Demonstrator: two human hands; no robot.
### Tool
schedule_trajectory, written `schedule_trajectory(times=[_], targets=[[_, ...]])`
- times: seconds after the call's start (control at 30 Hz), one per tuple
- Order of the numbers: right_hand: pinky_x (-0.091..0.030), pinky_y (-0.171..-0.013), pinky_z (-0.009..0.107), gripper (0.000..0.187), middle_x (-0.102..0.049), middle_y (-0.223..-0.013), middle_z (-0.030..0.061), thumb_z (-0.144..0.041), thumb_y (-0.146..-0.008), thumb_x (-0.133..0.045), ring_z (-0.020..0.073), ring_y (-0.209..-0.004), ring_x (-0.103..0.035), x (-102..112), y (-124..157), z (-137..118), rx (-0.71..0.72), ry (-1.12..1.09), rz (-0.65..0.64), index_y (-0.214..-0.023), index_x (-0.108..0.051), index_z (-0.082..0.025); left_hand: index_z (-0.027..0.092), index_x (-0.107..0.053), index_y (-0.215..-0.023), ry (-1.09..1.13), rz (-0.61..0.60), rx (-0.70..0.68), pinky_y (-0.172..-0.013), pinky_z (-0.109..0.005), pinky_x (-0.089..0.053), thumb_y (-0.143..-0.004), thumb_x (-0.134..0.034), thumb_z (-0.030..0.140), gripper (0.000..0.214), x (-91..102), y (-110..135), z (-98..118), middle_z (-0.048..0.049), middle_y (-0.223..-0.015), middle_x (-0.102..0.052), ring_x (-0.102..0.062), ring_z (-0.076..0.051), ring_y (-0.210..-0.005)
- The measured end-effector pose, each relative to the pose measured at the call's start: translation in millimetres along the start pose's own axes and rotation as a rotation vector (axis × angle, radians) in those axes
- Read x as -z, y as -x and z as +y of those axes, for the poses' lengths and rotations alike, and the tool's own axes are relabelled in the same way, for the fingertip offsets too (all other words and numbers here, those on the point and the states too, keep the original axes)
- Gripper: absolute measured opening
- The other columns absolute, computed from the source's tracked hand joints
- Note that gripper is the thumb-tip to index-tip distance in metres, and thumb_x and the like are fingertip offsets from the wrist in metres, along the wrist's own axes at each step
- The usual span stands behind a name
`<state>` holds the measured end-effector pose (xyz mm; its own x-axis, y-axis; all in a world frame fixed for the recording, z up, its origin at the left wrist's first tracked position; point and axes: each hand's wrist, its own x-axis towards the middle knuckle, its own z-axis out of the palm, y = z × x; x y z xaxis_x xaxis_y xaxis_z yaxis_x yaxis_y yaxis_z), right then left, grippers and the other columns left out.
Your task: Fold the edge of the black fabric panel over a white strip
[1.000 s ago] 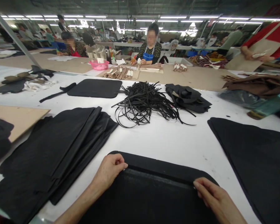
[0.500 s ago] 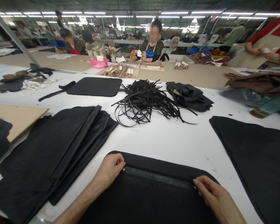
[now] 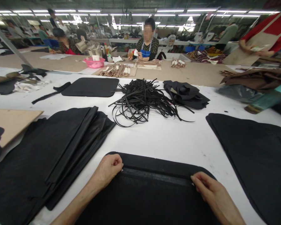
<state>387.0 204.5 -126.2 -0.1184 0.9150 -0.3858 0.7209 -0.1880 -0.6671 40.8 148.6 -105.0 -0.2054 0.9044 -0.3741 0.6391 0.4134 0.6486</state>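
Note:
A black panel (image 3: 140, 203) with rounded corners lies in front of me on the table. A narrow, slightly shiny dark strip (image 3: 154, 177) runs across it, below its far edge. My left hand (image 3: 109, 170) is closed in a pinch at the strip's left end, over the panel's upper left corner. At the right end, the thumb and fingers of my right hand (image 3: 209, 189) pinch the strip too. Tiny white bits show at both fingertips. Beyond the panel lies a tangled heap of thin black strips (image 3: 142, 100).
Stacked black pieces (image 3: 58, 147) lie left, another black stack (image 3: 255, 147) right. Farther back are a flat black panel (image 3: 90, 87), folded black pieces (image 3: 187, 93) and a bottle (image 3: 262, 100). A co-worker (image 3: 147, 43) sits across the table; a person in red (image 3: 267, 34) is at right.
The view has shifted slightly, so most things sit a little farther left. My right hand has moved slightly left and up in the picture; both hands keep their pinch.

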Motion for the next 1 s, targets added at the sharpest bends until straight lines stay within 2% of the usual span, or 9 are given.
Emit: schedule_trajectory(times=[0.2,0.37,0.5,0.57,0.63,0.7,0.8,1.0], targets=[[-0.031,-0.047,0.024,0.035,-0.043,-0.055,-0.0036,-0.053,-0.080,-0.042,0.0136,-0.051,-0.041,0,1,-3,0.013,0.011,0.014,-0.067,-0.051,-0.022,0.020,-0.048,-0.058,-0.100,0.017,-0.003,-0.052,-0.024,-0.027,-0.070,-0.046,0.021,0.013,-1.9,-1,1,0.0055,-0.050,-0.046,-0.045,-0.012,-0.052],[-0.030,-0.048,0.024,0.033,-0.043,-0.056,-0.0035,-0.049,-0.081,-0.043,0.0132,-0.053,-0.041,-1,3,-5,0.026,0.018,0.060,-0.066,-0.051,-0.021,0.022,-0.044,-0.064,-0.225,0.034,-0.038,-0.053,-0.025,-0.025,-0.077,-0.044,0.021,0.012,-4.5,5,3,0.0055,-0.053,-0.048,-0.047,-0.013,-0.055],[-0.029,-0.047,0.023,0.031,-0.043,-0.056,-0.0039,-0.045,-0.082,-0.042,0.0127,-0.053,-0.040,-1,5,-7,0.040,-0.006,0.096,-0.066,-0.051,-0.021,0.022,-0.047,-0.080,-0.460,0.058,-0.053,-0.053,-0.028,-0.026,-0.087,-0.034,0.023,0.015,-11.6,16,7,0.0023,-0.060,-0.055,-0.054,-0.018,-0.058],[-0.029,-0.048,0.023,0.030,-0.042,-0.055,-0.0042,-0.044,-0.082,-0.043,0.0128,-0.053,-0.040,-1,5,-9,0.040,0.002,0.128,-0.065,-0.050,-0.021,0.022,-0.049,-0.094,-0.638,0.077,-0.074,-0.053,-0.029,-0.030,-0.090,-0.027,0.022,0.023,-17.6,20,8,-0.0013,-0.073,-0.062,-0.060,-0.021,-0.063],[-0.029,-0.049,0.024,0.029,-0.041,-0.054,-0.0046,-0.043,-0.081,-0.044,0.0129,-0.054,-0.041,-1,5,-11,0.042,0.023,0.144,-0.064,-0.049,-0.021,0.022,-0.051,-0.105,-0.756,0.121,-0.160,-0.057,-0.030,-0.039,-0.089,-0.025,0.014,0.031,-24.0,23,9,-0.0052,-0.091,-0.064,-0.062,-0.022,-0.074],[-0.028,-0.050,0.024,0.028,-0.041,-0.055,-0.0049,-0.041,-0.082,-0.044,0.0130,-0.055,-0.041,0,6,-12,0.046,0.036,0.147,-0.063,-0.047,-0.021,0.020,-0.055,-0.106,-0.811,0.163,-0.316,-0.072,-0.032,-0.046,-0.083,-0.028,0.003,0.039,-29.2,25,8,-0.0072,-0.104,-0.061,-0.060,-0.021,-0.088],[-0.028,-0.050,0.024,0.025,-0.043,-0.055,-0.0051,-0.038,-0.082,-0.044,0.0128,-0.055,-0.041,1,8,-15,0.044,0.034,0.156,-0.064,-0.048,-0.021,0.019,-0.062,-0.101,-0.851,0.192,-0.533,-0.088,-0.033,-0.045,-0.075,-0.032,-0.004,0.045,-33.4,24,-2,-0.0068,-0.107,-0.062,-0.056,-0.020,-0.098],[-0.026,-0.050,0.024,0.022,-0.043,-0.054,-0.0055,-0.032,-0.082,-0.042,0.0123,-0.054,-0.042,3,17,-24,0.034,0.133,0.199,-0.064,-0.047,-0.021,0.019,-0.063,-0.108,-0.958,0.317,-0.762,-0.084,-0.035,-0.049,-0.070,-0.036,-0.001,0.051,-41.6,15,-42,-0.0079,-0.110,-0.064,-0.058,-0.024,-0.100]])
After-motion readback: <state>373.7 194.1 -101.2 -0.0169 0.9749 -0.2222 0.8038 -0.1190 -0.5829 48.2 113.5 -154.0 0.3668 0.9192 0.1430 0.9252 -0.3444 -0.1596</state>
